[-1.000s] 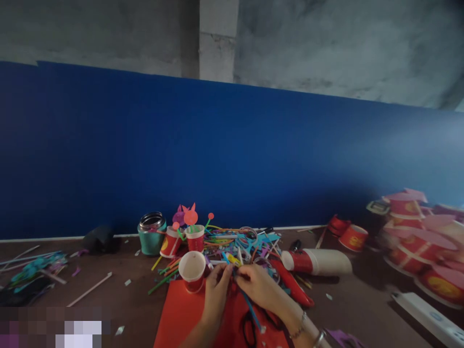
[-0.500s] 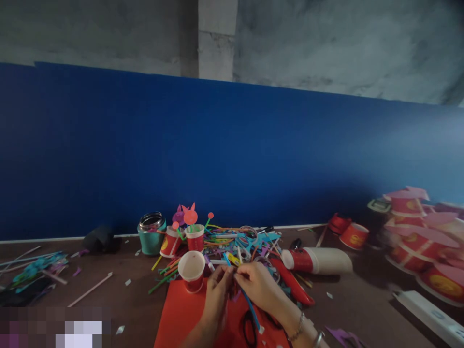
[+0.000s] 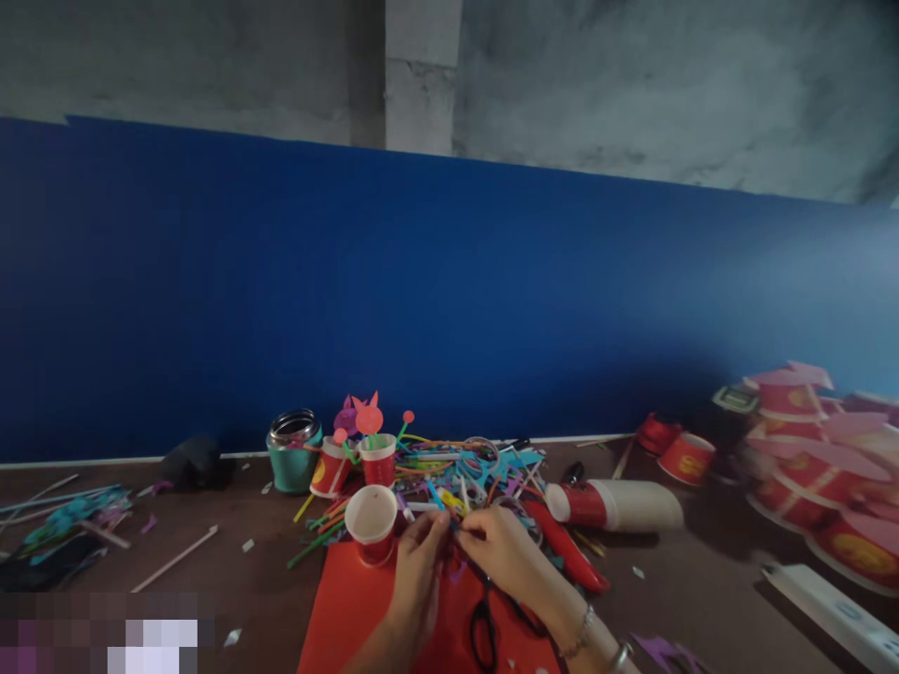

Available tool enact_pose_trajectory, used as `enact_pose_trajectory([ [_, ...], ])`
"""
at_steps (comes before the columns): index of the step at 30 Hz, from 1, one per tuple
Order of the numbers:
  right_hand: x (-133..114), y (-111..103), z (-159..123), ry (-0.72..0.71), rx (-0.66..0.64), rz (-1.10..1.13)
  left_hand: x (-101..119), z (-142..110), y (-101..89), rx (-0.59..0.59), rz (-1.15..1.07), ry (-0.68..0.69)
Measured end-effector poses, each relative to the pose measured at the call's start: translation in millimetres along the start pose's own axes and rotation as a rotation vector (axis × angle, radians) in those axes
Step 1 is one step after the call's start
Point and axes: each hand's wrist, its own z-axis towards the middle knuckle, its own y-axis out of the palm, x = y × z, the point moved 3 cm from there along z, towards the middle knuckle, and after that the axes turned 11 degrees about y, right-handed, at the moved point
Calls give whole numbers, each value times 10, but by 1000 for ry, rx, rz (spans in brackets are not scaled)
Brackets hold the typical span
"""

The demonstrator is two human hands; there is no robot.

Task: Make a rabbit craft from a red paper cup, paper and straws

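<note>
My left hand [image 3: 421, 562] is closed in a pinch above the red paper [image 3: 365, 608]. Facing it, my right hand [image 3: 502, 552] is also pinched, its fingertips almost meeting the left ones. Between them shows a short stretch of a blue straw [image 3: 434, 496]; fingers hide most of it. Black-handled scissors [image 3: 483, 635] lie on the paper below my right hand. Just left of my left hand stands an upright red and white paper cup [image 3: 372, 538].
Cut straws and paper scraps [image 3: 464, 465] are heaped beyond my hands. Behind stand a teal flask [image 3: 295, 468] and a decorated cup [image 3: 379, 463]. Stacked cups [image 3: 625, 505] lie on their side to the right, near a red pouch [image 3: 566, 548] and a power strip [image 3: 835, 613].
The long end of the blue straw that hung below my right hand no longer shows there, uncovering the scissors. Both hands stay in nearly the same place.
</note>
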Motion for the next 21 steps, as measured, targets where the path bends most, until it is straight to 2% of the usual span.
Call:
enact_pose_trajectory([
  [11,-54,82,-34,20,30,7,-118,32,-78,19,-36,-11],
  [16,-18,115,-12,9,67,18,-87,24,-60,-9,-53,-20],
  [21,6,72,6,16,25,-2,-17,-3,-27,45,-84,-17],
])
